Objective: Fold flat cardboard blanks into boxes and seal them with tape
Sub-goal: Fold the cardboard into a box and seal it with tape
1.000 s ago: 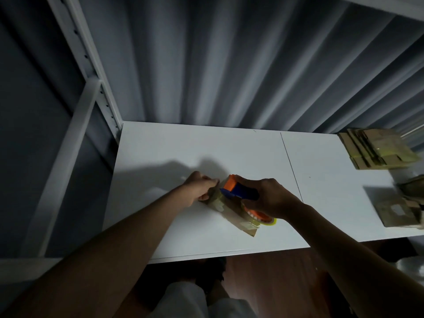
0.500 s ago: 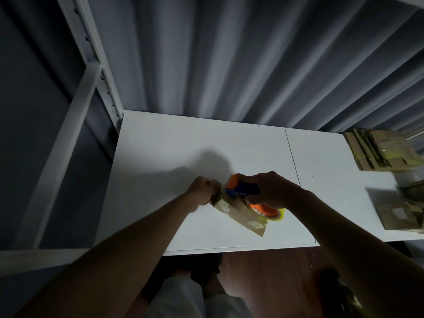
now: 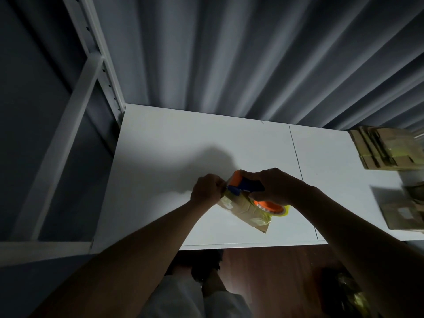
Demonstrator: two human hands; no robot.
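Over the white tabletop [image 3: 165, 143], the left hand [image 3: 207, 189] pinches the far end of a small brown cardboard box [image 3: 246, 211]; the right hand [image 3: 274, 187], wrapped round an orange-and-blue tape dispenser [image 3: 243, 183], has lifted slightly since a second ago; the seal looks nearly finished.

A white bench [image 3: 174, 143] with a thin seam [image 3: 296, 152] across its top stands against a pleated grey curtain [image 3: 229, 53]. A white metal rack frame [image 3: 91, 42] rises at its left, brown wooden floor [image 3: 263, 276] beneath
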